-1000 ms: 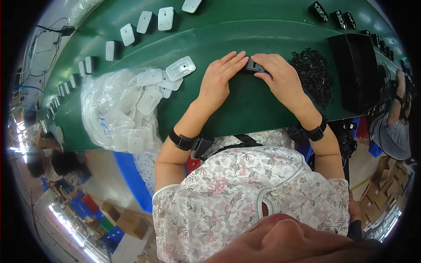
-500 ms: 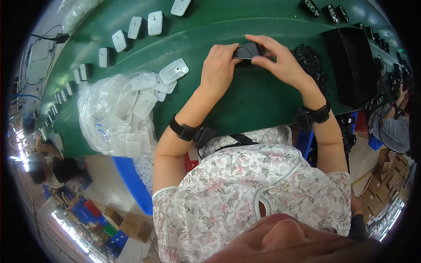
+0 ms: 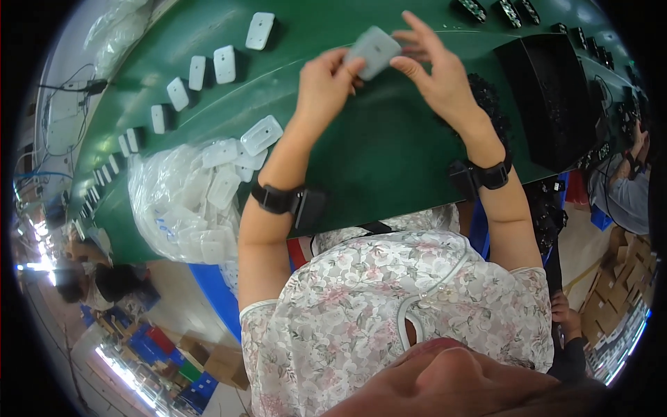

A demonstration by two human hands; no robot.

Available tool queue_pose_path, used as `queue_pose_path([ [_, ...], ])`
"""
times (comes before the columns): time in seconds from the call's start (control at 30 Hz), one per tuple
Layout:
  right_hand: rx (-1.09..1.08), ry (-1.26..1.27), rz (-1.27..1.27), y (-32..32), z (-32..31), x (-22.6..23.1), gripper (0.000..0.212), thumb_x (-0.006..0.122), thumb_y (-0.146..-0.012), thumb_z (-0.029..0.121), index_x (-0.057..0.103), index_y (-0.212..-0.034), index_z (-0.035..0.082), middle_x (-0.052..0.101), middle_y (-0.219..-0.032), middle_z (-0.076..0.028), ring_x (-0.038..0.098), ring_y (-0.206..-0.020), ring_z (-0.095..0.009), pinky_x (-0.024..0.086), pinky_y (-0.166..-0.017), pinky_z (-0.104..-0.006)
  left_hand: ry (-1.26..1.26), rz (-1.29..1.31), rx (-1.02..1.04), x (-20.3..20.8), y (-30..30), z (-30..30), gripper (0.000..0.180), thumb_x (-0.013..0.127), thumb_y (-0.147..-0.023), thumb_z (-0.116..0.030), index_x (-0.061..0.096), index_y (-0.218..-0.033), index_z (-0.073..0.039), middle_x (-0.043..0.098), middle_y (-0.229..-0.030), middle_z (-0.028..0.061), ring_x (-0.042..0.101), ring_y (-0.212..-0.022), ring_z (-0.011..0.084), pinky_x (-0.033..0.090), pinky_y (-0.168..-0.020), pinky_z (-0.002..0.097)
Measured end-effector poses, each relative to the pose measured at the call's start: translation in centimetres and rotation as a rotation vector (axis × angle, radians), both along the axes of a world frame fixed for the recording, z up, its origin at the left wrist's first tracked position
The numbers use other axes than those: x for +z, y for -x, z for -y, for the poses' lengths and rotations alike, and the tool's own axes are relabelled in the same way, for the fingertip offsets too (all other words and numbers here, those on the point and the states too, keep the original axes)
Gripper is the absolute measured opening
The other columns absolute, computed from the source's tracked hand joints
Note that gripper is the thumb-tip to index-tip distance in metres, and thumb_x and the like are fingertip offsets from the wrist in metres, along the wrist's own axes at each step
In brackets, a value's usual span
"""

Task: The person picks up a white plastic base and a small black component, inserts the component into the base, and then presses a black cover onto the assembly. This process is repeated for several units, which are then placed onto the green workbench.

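- Step, judged from the grip: one-handed hold on a white-faced unit [image 3: 375, 52], other hand at its edge.
- Left fingers [image 3: 355, 67] closed on the unit, thumb over its white face; unit is raised over the green desk [image 3: 375, 142], slightly blurred.
- Right fingers [image 3: 424, 32] spread, just beside the unit's right edge; contact can't be told.
- Next move, judged: a right-hand grip would call for bringing thumb and fingers together on that edge, left holding steady.
- Count in left fingers: one unit. In right: none seen.
- Left and farther out from left fingers: five white-faced blocks [image 3: 225, 64] standing nearest, two more beyond, then a line too small to count.
- Left and nearer the body: one clear bag [image 3: 160, 212] of white covers, overlapping, uncountable; one hollow cover [image 3: 262, 135] on top.
- Right of right fingers: one pile of small black parts [image 3: 486, 95], partly hidden, uncountable; past it one black bin [image 3: 517, 104].
- Right and farther out: three dark units with green boards [image 3: 508, 12]; smaller ones beyond, not countable.
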State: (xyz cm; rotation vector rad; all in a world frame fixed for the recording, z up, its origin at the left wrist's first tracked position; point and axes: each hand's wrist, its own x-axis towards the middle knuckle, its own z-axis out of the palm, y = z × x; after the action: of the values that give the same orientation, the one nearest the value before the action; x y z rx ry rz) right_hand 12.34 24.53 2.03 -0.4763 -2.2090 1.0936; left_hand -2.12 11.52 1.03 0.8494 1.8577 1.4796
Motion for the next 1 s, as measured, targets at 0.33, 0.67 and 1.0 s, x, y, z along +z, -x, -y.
queue_pose_path([
  [0.33, -0.298, -0.177, 0.219, -5.3, -3.7, 0.6, 0.016, 0.065, -0.085, 0.009, 0.067, -0.101, 0.006, 0.063, -0.088, -0.001, 0.056, -0.073, -0.01, 0.045, -0.064, -0.0226, 0.167, 0.064, 0.07, -4.8, 14.0, -6.1, 0.032, 0.056, -0.094, -0.023, 0.061, -0.097, 0.008, 0.07, -0.083, 0.0132, 0.062, -0.062, 0.0096, 0.048, -0.052, 0.019],
  [0.67, -0.23, -0.544, 0.453, -6.1, -3.3, -0.7, 0.019, 0.065, -0.08, 0.008, 0.062, -0.098, 0.004, 0.057, -0.089, -0.008, 0.057, -0.086, -0.027, 0.047, -0.073, -0.0348, 0.36, -0.479, 0.249, 1.2, 8.7, -1.9, 0.028, 0.061, -0.089, -0.025, 0.064, -0.094, 0.002, 0.068, -0.073, 0.0093, 0.061, -0.062, 0.0176, 0.046, -0.057, 0.0294],
  [1.0, -0.216, -0.502, 0.514, -7.0, -5.2, -2.3, 0.01, 0.062, -0.082, 0.006, 0.054, -0.089, 0.002, 0.053, -0.085, -0.01, 0.055, -0.079, -0.028, 0.046, -0.069, -0.0359, 0.579, -1.174, 0.094, 1.5, 2.5, 13.9, 0.04, 0.074, -0.072, -0.019, 0.062, -0.105, -0.001, 0.061, -0.101, 0.0118, 0.053, -0.096, 0.032, 0.045, -0.079, 0.0399],
])
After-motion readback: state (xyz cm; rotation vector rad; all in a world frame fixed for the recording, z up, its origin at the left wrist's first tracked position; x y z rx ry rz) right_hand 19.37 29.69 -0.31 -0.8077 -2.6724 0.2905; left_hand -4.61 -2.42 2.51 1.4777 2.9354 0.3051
